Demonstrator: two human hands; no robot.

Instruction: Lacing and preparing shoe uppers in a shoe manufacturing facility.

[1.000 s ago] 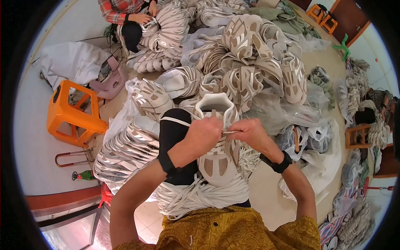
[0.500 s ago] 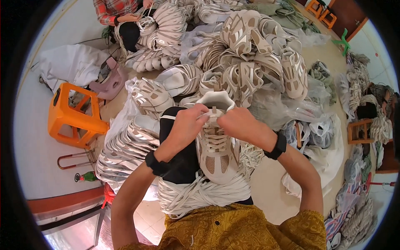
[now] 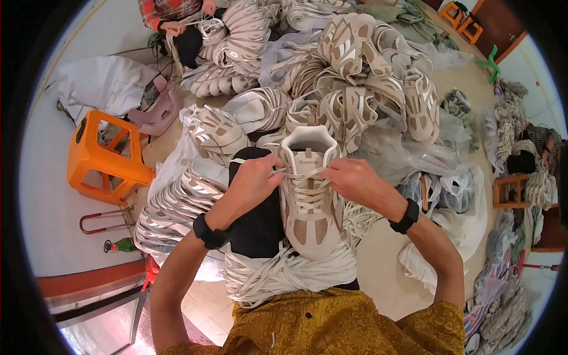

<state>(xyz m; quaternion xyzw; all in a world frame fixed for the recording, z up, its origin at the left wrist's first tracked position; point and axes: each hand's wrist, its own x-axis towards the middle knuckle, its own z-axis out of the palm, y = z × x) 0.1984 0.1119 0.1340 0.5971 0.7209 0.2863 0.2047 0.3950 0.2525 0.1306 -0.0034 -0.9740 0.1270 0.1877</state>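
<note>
A beige and white sneaker (image 3: 312,220) rests on my lap, toe toward me, with white shoelace criss-crossed over its tongue. At the left of the upper eyelets, my left hand (image 3: 255,177) is closed in a pinch on a lace end. On the opposite side my right hand (image 3: 355,180) pinches the other end, and the lace runs taut across the tongue between them. A thick bundle of white shoelaces (image 3: 284,278) lies across my lap below the toe. Black cloth (image 3: 257,222) covers my leg beside the shoe.
Piled sneakers (image 3: 349,53) fill the floor ahead, and stacked shoe uppers (image 3: 177,201) lie at left. An orange stool (image 3: 106,171) stands further left. Another person's hand (image 3: 173,28) holds laces at far left. Plastic bags (image 3: 408,154) lie at right.
Both hands have moved apart and slightly down from the shoe's collar, drawing the lace outward. The tongue now shows between them. The other person's hands have spread apart too.
</note>
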